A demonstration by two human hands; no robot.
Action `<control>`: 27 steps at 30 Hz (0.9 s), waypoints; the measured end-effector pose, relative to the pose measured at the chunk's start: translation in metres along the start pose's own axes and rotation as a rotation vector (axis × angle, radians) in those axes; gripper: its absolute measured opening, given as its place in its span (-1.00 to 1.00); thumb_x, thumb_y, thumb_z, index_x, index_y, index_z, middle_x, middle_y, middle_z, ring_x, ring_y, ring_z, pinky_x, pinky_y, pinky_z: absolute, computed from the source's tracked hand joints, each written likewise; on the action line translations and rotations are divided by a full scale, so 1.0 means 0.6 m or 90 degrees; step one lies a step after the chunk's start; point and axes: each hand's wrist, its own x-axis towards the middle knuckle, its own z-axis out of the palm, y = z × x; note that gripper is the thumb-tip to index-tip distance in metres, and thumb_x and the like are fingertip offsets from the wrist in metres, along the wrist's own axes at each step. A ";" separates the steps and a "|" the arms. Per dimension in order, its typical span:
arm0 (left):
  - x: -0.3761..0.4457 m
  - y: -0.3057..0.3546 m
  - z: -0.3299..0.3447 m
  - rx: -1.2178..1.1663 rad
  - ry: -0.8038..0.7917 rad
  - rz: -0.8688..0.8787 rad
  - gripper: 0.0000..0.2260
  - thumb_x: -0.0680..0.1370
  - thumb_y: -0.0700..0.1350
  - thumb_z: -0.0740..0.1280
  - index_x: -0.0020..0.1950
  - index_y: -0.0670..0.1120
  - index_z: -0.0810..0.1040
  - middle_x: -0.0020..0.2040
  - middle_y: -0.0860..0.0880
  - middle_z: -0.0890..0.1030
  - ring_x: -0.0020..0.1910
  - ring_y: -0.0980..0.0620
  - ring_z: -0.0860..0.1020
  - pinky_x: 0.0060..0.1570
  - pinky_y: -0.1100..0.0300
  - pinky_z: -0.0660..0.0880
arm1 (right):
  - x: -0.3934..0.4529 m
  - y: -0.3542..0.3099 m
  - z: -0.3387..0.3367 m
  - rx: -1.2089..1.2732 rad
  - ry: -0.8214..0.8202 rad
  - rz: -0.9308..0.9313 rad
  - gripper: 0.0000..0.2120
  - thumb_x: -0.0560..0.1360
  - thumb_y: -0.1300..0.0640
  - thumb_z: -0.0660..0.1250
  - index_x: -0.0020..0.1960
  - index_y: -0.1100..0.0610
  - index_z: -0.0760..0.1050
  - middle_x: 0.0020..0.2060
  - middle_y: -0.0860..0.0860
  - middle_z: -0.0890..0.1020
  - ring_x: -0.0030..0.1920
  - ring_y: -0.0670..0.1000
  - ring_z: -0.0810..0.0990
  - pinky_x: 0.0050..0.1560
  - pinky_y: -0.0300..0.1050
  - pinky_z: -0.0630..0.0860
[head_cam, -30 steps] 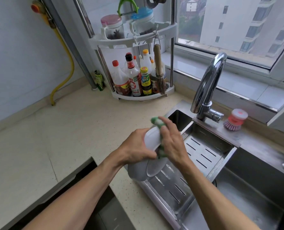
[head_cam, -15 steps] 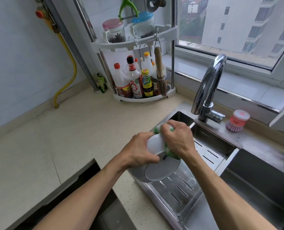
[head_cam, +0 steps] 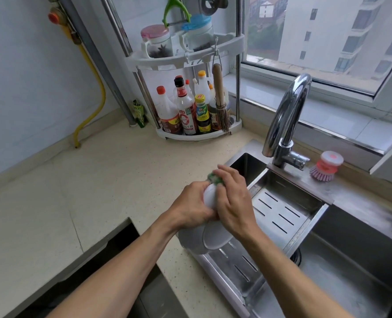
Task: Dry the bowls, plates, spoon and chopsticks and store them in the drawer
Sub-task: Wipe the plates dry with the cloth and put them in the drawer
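Observation:
My left hand (head_cam: 190,208) grips the rim of a white plate (head_cam: 210,196) held on edge above the sink's left rim. Under it a grey bowl (head_cam: 190,243) and another round dish (head_cam: 215,239) show, partly hidden by my hands. My right hand (head_cam: 233,200) presses a green cloth (head_cam: 214,179) against the plate's upper edge, fingers curled round the cloth. Most of the cloth is hidden under the fingers. No spoon or chopsticks are in view.
A slotted steel drain tray (head_cam: 280,212) lies in the sink (head_cam: 341,269) beneath my hands. The tap (head_cam: 286,120) stands behind, a pink dish brush (head_cam: 327,166) beside it. A corner rack of bottles (head_cam: 186,111) stands at the back. An open drawer (head_cam: 112,260) gapes at bottom left.
My right hand has slid the cloth around the plate's rim, down toward the face and back up to the top edge. My left hand has kept its grip.

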 end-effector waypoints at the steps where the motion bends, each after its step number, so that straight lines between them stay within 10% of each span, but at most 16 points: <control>1: -0.001 0.001 0.002 0.002 0.002 0.008 -0.68 0.32 -0.23 0.57 -0.11 0.06 0.52 -0.11 0.03 0.63 -0.12 0.00 0.64 -0.22 0.21 0.58 | 0.000 0.008 0.001 -0.006 0.012 -0.027 -0.63 0.58 0.08 0.06 0.24 0.12 0.53 0.27 0.01 0.52 0.28 -0.03 0.44 0.36 0.00 0.34; 6: -0.009 0.000 0.001 0.044 0.058 0.021 -0.63 0.29 -0.17 0.58 -0.03 0.04 0.51 -0.08 0.04 0.59 -0.14 0.03 0.60 -0.31 0.31 0.46 | 0.027 0.048 -0.024 0.081 0.045 0.229 -0.61 0.50 0.00 0.02 0.16 0.02 0.53 0.13 0.07 0.60 0.05 0.02 0.54 0.13 0.05 0.49; 12: -0.006 0.011 0.002 0.033 0.036 0.034 -0.66 0.32 -0.17 0.58 -0.09 0.09 0.49 -0.13 0.09 0.60 -0.15 0.09 0.62 -0.25 0.28 0.55 | 0.016 0.004 0.001 0.023 0.054 -0.020 -0.61 0.51 0.06 0.05 0.17 0.09 0.57 0.10 -0.11 0.50 0.11 -0.02 0.47 0.15 -0.10 0.40; 18: -0.021 0.003 -0.011 -0.004 0.064 0.083 -0.59 0.29 -0.17 0.60 0.07 -0.06 0.56 -0.01 -0.01 0.60 -0.06 0.00 0.62 -0.21 0.13 0.64 | 0.033 0.045 -0.049 0.095 0.103 0.262 -0.70 0.42 -0.01 0.03 -0.23 -0.02 0.53 -0.29 -0.07 0.58 -0.21 -0.01 0.50 -0.27 -0.15 0.37; 27: -0.005 0.005 -0.052 -0.041 -0.057 -0.005 -0.53 0.25 -0.25 0.61 0.12 -0.08 0.62 0.00 -0.09 0.66 -0.04 -0.08 0.66 -0.06 -0.06 0.66 | 0.067 0.013 -0.056 0.044 0.031 0.137 -0.66 0.43 0.02 0.07 -0.45 0.15 0.34 -0.49 -0.01 0.39 -0.43 -0.05 0.33 -0.37 -0.14 0.26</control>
